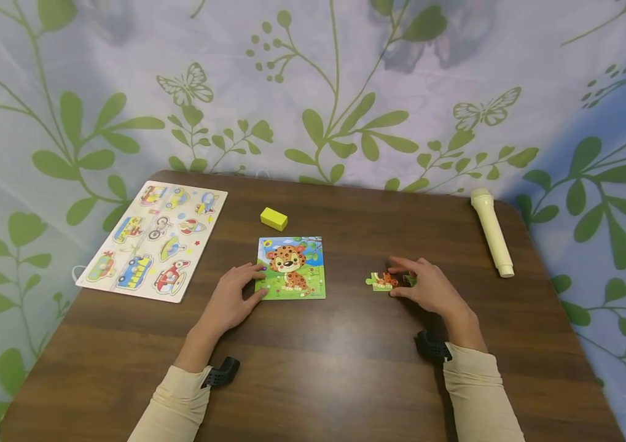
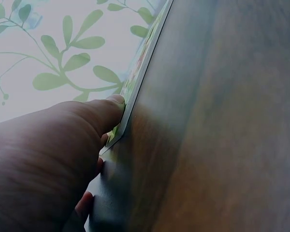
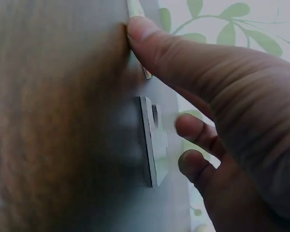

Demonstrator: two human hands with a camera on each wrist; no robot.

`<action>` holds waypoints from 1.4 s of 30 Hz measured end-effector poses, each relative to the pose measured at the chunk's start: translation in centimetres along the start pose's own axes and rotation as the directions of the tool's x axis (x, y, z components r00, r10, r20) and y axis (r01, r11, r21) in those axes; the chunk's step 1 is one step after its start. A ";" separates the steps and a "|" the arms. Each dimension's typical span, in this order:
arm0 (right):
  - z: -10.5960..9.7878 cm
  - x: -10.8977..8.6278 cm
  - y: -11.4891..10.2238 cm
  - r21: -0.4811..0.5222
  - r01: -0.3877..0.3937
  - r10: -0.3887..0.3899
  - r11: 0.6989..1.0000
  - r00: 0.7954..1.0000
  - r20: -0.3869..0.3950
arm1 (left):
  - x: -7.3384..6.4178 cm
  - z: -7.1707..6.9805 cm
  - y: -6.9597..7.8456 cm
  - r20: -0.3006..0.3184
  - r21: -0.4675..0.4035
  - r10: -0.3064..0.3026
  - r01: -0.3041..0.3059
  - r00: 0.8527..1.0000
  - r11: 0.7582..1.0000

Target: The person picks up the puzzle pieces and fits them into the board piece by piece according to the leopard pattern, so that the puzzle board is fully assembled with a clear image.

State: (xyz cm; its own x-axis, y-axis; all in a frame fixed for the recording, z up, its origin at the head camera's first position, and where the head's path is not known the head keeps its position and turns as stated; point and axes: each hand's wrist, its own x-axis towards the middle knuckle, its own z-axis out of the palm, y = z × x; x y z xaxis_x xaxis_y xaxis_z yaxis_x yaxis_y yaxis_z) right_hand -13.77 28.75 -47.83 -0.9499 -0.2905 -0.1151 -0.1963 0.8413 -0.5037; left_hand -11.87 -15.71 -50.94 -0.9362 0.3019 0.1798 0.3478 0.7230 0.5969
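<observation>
A square jigsaw puzzle [image 1: 289,268] with a spotted leopard cub on green grass lies flat, left of the table's middle. My left hand [image 1: 233,294] rests at its left edge, thumb near the lower corner and fingertips higher up; the left wrist view shows the thumb touching the puzzle's edge [image 2: 135,92]. To the right, my right hand [image 1: 429,285] pinches a small puzzle piece [image 1: 383,282] with orange and green print between thumb and index finger. Another green piece [image 1: 409,280] lies under that hand, partly hidden; it appears as a separate flat piece [image 3: 154,145] in the right wrist view.
A yellow block [image 1: 274,219] stands just behind the leopard puzzle. At the left lies a large board [image 1: 152,242] with vehicle pictures. A cream microphone-shaped object [image 1: 492,233] lies at the right. Patterned cloth [image 1: 313,92] hangs behind the brown wooden table [image 1: 335,368].
</observation>
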 end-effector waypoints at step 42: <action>6.6 6.3 -13.7 0.067 0.345 -0.348 0.936 0.937 0.022 | -0.2 0.5 2.5 0.110 0.064 0.180 -0.187 0.978 0.980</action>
State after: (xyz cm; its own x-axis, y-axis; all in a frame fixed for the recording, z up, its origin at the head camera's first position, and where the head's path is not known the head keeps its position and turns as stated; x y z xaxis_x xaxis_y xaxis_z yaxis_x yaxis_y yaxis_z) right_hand -15.48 12.33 -47.33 -0.8168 -0.5749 0.0482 -0.4955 0.6564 -0.5689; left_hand -10.80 -13.70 -49.85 -0.8472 0.4935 0.1970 0.5196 0.6917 0.5016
